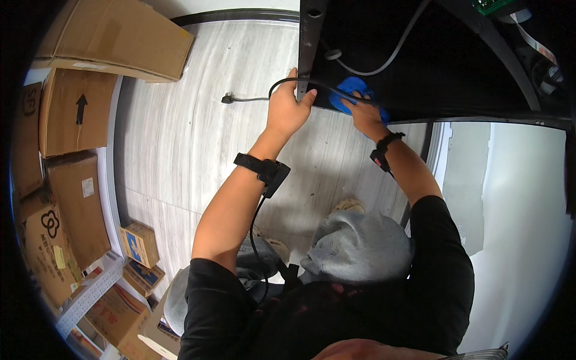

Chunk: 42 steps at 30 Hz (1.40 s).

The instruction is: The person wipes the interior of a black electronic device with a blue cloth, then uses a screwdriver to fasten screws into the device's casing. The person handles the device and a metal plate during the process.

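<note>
In front of me stands a black metal cabinet (306,45) with an open inside. My left hand (288,111) grips the lower part of its upright edge, thumb on one side and fingers on the other. Pressed against the dark inner bottom by my right hand (365,114) is a blue cloth (347,89), bunched under the fingers. A black power cord (312,80) loops over my left hand and runs on to my right hand. Its plug (227,98) lies on the floor to the left. Where the cord's other end goes cannot be seen.
A grey cable (390,60) hangs inside the cabinet, and a green circuit board (493,6) shows at the top right. Cardboard boxes (78,114) are stacked along the left, some on a white shelf (90,294). A white wall panel (522,210) stands on the right.
</note>
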Available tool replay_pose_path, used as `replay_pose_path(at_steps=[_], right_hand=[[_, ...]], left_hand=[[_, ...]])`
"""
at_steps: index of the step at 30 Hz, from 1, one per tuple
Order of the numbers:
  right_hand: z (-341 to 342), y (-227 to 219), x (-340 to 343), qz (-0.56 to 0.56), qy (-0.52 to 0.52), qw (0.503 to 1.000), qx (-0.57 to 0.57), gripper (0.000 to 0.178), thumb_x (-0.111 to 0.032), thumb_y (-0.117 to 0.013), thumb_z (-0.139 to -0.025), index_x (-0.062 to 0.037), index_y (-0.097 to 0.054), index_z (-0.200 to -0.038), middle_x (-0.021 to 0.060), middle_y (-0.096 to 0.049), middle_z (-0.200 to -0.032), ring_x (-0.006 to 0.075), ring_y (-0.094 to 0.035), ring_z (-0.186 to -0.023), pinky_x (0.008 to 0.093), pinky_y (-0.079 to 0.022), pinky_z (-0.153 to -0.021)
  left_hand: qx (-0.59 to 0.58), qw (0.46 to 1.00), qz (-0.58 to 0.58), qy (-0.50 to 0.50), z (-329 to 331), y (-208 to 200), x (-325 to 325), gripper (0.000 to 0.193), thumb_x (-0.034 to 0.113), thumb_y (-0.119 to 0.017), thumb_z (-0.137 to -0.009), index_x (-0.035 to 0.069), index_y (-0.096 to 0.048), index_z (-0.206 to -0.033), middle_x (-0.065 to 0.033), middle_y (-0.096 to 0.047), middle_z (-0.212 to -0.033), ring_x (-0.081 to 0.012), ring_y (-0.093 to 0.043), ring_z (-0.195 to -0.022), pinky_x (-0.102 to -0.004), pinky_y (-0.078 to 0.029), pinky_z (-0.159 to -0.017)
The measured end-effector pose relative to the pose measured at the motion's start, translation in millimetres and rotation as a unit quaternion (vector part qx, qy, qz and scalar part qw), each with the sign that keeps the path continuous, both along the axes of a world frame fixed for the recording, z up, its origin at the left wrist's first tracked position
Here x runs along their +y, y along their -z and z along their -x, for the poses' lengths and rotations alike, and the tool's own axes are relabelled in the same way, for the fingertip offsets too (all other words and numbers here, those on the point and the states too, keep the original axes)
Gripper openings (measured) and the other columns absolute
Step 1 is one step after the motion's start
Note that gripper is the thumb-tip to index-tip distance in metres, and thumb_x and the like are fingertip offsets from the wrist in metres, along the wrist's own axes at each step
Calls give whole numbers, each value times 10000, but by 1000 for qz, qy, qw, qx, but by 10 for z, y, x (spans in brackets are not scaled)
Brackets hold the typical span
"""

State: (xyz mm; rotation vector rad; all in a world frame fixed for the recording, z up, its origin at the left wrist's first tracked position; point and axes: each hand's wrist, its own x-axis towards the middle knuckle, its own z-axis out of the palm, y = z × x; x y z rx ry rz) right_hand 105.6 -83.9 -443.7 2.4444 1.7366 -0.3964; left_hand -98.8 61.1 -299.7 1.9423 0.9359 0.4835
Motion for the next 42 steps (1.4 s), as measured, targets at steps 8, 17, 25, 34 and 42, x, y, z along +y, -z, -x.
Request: replay_pose_path(at_steps=[8, 17, 25, 34, 42], right_hand=[[145, 148, 61, -44, -25, 993, -104, 423, -147, -531, -860, -244, -570, -1270, 166, -460, -1128, 374, -502, -969, 494, -525, -682], [187, 463, 1195, -27, 65, 996, -52, 415, -250, -628, -831, -115, -600, -1223, 173, -418, -1276, 394, -464, -1057, 496, -499, -790], [-72, 596, 1498, -11, 84, 996, -7, 456, -241, -618, -838, -150, -550, -1280, 180, -365, -1332, 414, -456, -1085, 517, -487, -823], [292, 131, 533, 45, 35, 998, -6, 541, -208, -592, -853, -200, -456, -1377, 192, -300, -1400, 439, -453, -1110, 546, -471, -861], [-81, 115, -28, 70, 146, 987, -3, 583, -250, -527, -895, -225, -351, -1449, 230, -354, -1394, 474, -492, -1137, 567, -430, -960]], left_hand=[[9, 989, -146, -6, -90, 125, 33, 497, 167, -682, -827, -50, -539, -1251, -180, -607, -601, -324, -622, -546, -385, -494, -534], [24, 989, -122, -75, -138, 80, -52, 226, 190, -679, -834, 89, -682, -1037, -157, -661, -687, -292, -638, -554, -371, -495, -536], [42, 988, -117, -91, -143, 143, -43, 224, 175, -680, -823, 123, -692, -1041, -140, -641, -633, -303, -619, -540, -387, -495, -540], [37, 987, -135, -85, -134, 193, 6, 134, 195, -677, -822, 82, -708, -887, -149, -677, -713, -321, -658, -611, -391, -521, -585], [51, 987, -148, -45, -119, -12, 31, 435, 155, -654, -764, 18, -631, -1176, -160, -632, -624, -290, -619, -534, -365, -517, -564]])
